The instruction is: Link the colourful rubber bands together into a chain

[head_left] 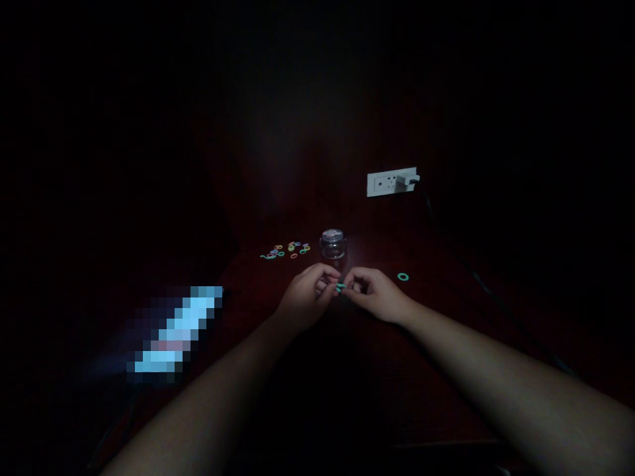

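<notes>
In the middle of the head view my left hand point(311, 291) and my right hand point(373, 291) meet just above the dark red table. Each has its thumb and fingers pinched on a small green hair tie point(340, 287), which spans the narrow gap between them. My fingers cover part of it, so its full shape is hidden. Another green hair tie point(403, 277) lies flat to the right of my right hand. Beyond my hands stands a small clear jar point(333, 248) with its lid on. Left of the jar, several small coloured hair ties point(291, 248) lie scattered.
A bright, pixelated screen-like shape point(181, 330) is at the left. On the wall behind, a white socket panel point(380, 184) holds a plugged-in charger point(407, 179). A dark cable point(481, 283) runs along the right side. The surroundings are very dark.
</notes>
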